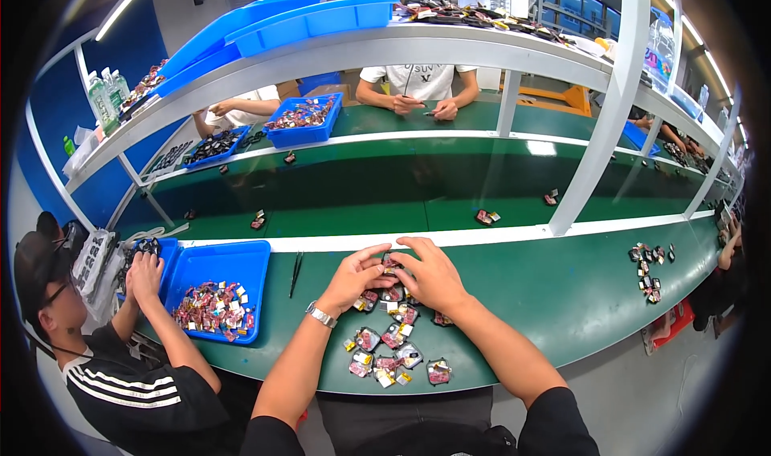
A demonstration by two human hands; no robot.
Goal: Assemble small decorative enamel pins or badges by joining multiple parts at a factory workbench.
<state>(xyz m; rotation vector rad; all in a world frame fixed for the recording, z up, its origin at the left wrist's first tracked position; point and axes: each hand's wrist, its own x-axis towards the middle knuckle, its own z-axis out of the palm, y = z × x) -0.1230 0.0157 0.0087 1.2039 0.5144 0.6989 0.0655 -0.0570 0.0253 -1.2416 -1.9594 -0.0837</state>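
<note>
My left hand [358, 281], with a metal watch on its wrist, and my right hand [432, 273] meet over the green bench. Between their curled fingers is a small electronic module [391, 265], dark-cased with a reddish part, mostly covered by the fingers. Just below my hands, several similar modules [393, 337] lie loosely grouped, black-framed with red wiring and white or yellow pieces. One module [439, 371] lies at the bench's near edge. Black tweezers [296, 274] rest to the left of my left hand.
A blue tray [263, 273] of small red-and-white parts stands at left, beside a seated co-worker [120, 368]. More modules [645, 273] lie far right. A white shelf frame [594, 127] spans the bench; other people work across it.
</note>
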